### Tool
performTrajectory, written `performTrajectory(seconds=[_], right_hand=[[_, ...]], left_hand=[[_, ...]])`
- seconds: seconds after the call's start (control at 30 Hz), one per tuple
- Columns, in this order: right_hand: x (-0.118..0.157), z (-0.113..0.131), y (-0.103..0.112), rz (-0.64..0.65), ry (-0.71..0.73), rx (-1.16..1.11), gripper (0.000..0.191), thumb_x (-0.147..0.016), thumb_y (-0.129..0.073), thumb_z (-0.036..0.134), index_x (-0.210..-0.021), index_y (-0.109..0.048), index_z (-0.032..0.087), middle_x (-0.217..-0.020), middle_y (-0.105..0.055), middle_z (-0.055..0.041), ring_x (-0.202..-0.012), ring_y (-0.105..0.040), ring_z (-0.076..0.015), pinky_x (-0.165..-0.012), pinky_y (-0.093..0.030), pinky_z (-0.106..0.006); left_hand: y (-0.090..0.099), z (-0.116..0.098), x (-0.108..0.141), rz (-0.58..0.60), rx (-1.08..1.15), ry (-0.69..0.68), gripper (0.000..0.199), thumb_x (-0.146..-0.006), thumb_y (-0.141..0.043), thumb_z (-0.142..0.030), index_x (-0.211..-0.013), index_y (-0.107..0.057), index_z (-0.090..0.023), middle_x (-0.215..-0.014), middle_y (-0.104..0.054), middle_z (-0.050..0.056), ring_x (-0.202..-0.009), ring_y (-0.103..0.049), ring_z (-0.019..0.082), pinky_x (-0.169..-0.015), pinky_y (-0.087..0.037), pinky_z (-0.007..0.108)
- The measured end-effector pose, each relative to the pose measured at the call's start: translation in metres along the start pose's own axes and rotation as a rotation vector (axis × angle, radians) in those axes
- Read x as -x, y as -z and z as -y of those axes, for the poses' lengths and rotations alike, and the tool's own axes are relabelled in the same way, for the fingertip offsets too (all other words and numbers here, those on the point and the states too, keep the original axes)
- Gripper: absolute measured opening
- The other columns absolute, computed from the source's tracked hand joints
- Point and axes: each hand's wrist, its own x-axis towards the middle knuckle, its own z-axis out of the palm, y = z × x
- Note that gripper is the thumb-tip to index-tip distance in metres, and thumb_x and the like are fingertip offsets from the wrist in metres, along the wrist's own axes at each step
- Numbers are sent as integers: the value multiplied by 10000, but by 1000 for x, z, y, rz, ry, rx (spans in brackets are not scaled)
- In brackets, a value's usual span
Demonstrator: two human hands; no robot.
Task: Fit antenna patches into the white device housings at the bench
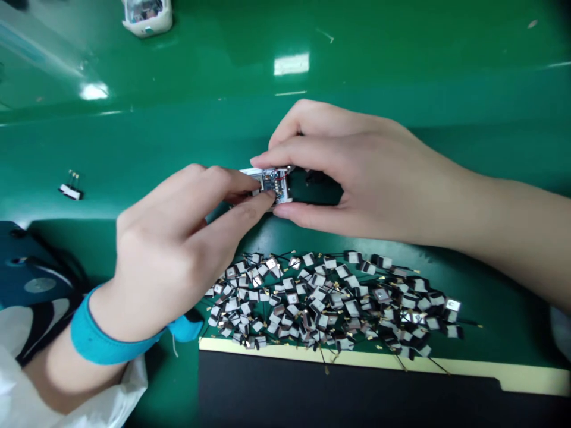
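The person's left hand (pixel 169 249) and right hand (pixel 352 172) met at the centre of the view, both closed on a small circuit board (pixel 272 183) set in a white holder (pixel 252 173). The left hand reached in from about 8 o'clock, its thumb and forefinger pinched almost shut on the board's left end. The right hand came from about 3 o'clock and spanned wider, with its thumb along the lower edge and its fingers over the top, clasping the right end. A blue wrist strap (pixel 107 339) circled the left wrist. The work sat over a glossy green mat (pixel 401 71), though whether it touched the mat was hard to tell. At 6 o'clock lay a dense heap of small foil-backed antennas (pixel 321 303) — thin black leads and gold tips tangled together — beside a cream-edged black board (pixel 339 386). One small part with gold pins (pixel 70 190) lay alone at 9 o'clock, and a white plastic box (pixel 147 18) stood at 11 o'clock.
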Motion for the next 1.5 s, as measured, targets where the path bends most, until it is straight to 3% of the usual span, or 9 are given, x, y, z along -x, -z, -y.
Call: performTrajectory(seconds=[0.1,0.23,0.37,0.53,0.77,0.93,1.1,1.23,1.5], right_hand=[[1,-3,3,-34,64,-64,344,-841,-461,358,-1109,-445,143,-1061,-464,-30,-935,-503,-142,-805,-436,-293],[2,-4,4,-155,122,-161,147,-894,-310,195,-925,-440,132,-980,-497,-71,-890,-497,-128,-781,-441,-267],[2,-4,4,-254,140,-46,212,-897,-301,195,-993,-483,145,-1018,-488,-94,-972,-475,-150,-843,-434,-307],[12,-3,9,-364,168,118,275,-882,-362,236,-1013,-584,142,-830,-540,-76,-769,-534,-140,-656,-473,-265],[20,10,6,-451,-123,-361,178,-725,-608,322,-681,-616,150,-752,-634,-37,-728,-606,-142,-669,-487,-237],[2,23,2,-444,-105,-646,248,-621,-683,337,-583,-541,137,-690,-609,-27,-663,-586,-121,-612,-487,-220],[-7,22,-7,-466,-109,-783,324,-572,-715,299,-530,-442,129,-594,-548,-1,-562,-540,-81,-517,-450,-172],[-7,21,-14,-493,-27,-724,296,-619,-690,257,-529,-438,128,-598,-542,-2,-562,-534,-77,-511,-445,-169],[-2,20,-20,-568,221,-309,157,-745,-584,150,-609,-508,127,-637,-547,-8,-604,-510,-78,-553,-416,-195]], left_hand=[[-1,5,3,-19,-26,-96,115,-828,-528,-172,-875,-618,-118,-832,-590,42,-740,-533,135,-610,-416,240],[-3,7,8,-23,-44,-151,163,-840,-500,-161,-966,-597,-126,-910,-579,52,-794,-524,150,-661,-457,259],[-6,9,13,-11,-27,-143,195,-869,-431,-157,-993,-580,-137,-910,-567,48,-796,-504,137,-689,-486,252],[-11,14,15,-29,-61,-135,206,-876,-400,-172,-979,-578,-158,-889,-563,35,-782,-495,136,-687,-494,248],[-13,14,14,-74,-41,-184,185,-849,-438,-142,-945,-596,-154,-848,-571,38,-758,-501,150,-691,-494,273],[-11,15,11,-117,-39,-216,197,-854,-428,-153,-919,-612,-131,-841,-576,53,-733,-504,156,-657,-489,284],[-10,14,11,-121,-45,-228,213,-862,-414,-157,-896,-622,-125,-817,-573,55,-720,-500,150,-643,-481,271],[-10,13,10,-97,-73,-215,223,-867,-407,-167,-911,-623,-130,-813,-562,52,-715,-489,149,-639,-466,270],[-10,13,9,-116,-68,-215,220,-867,-415,-171,-898,-628,-120,-825,-564,51,-714,-476,146,-633,-448,258]])
